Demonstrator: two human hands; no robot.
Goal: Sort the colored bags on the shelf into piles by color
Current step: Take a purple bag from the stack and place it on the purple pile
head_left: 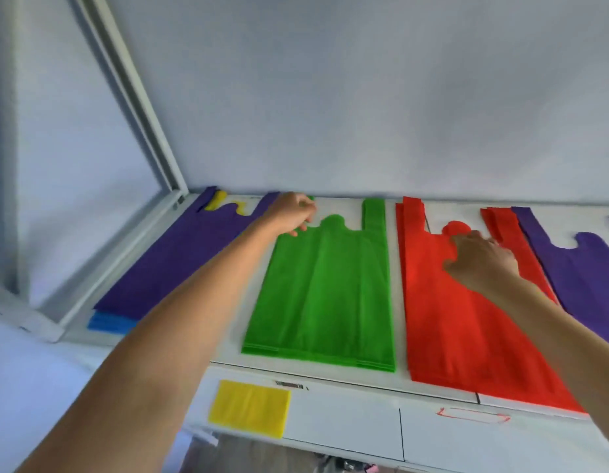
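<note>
A green bag pile [325, 291] lies flat in the middle of the white shelf [391, 233]. My left hand [292, 213] is at its far left handle, fingers curled round the handle. A red bag pile [463, 319] lies to the right. My right hand [480, 261] rests on its upper part with fingers bent; whether it pinches the fabric is hidden. A purple bag [180, 257] tops a mixed pile at the left, with yellow [217, 199] and blue [110, 322] bags showing under it. Another purple bag [583, 271] lies at the far right.
A yellow rectangle [250, 407] and a red outlined label [473, 414] mark the shelf's front face. A white frame post [139, 107] rises at the left rear. A grey wall [364, 97] stands directly behind the shelf.
</note>
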